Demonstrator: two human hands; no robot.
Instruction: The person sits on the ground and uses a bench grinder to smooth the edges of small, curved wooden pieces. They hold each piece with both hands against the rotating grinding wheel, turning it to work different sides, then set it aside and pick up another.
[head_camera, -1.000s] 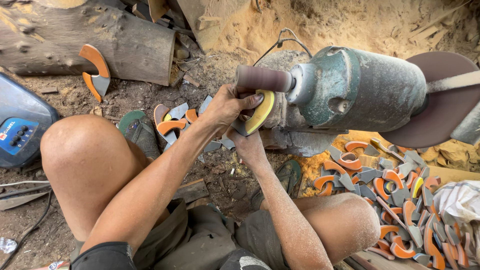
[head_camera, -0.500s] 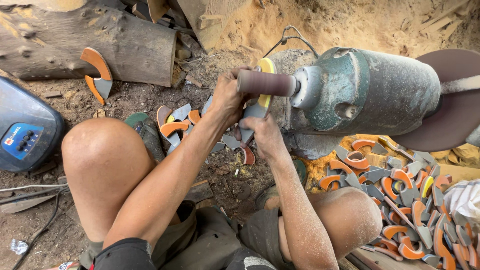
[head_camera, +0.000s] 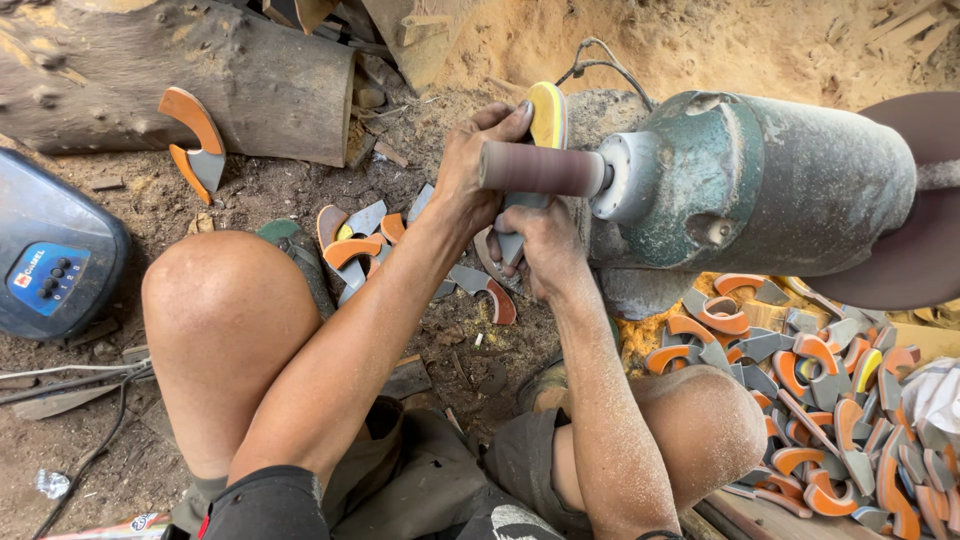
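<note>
Both hands clamped on one curved yellow piece (head_camera: 546, 112): left hand (head_camera: 478, 165) steadying the top, right hand (head_camera: 535, 245) gripping below, pressing against the sanding drum (head_camera: 540, 170) for control.

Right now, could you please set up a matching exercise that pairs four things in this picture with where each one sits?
Things:
1. yellow-handled piece
2. orange-handled piece
3. blue machine
4. pile of orange and grey pieces

Places:
A. on the ground to the right of the person's right knee
B. leaning against the log
C. held by the left hand and right hand at the sanding drum
D. at the left edge, beside the left knee

Pairs: 1-C, 2-B, 3-D, 4-A
</note>
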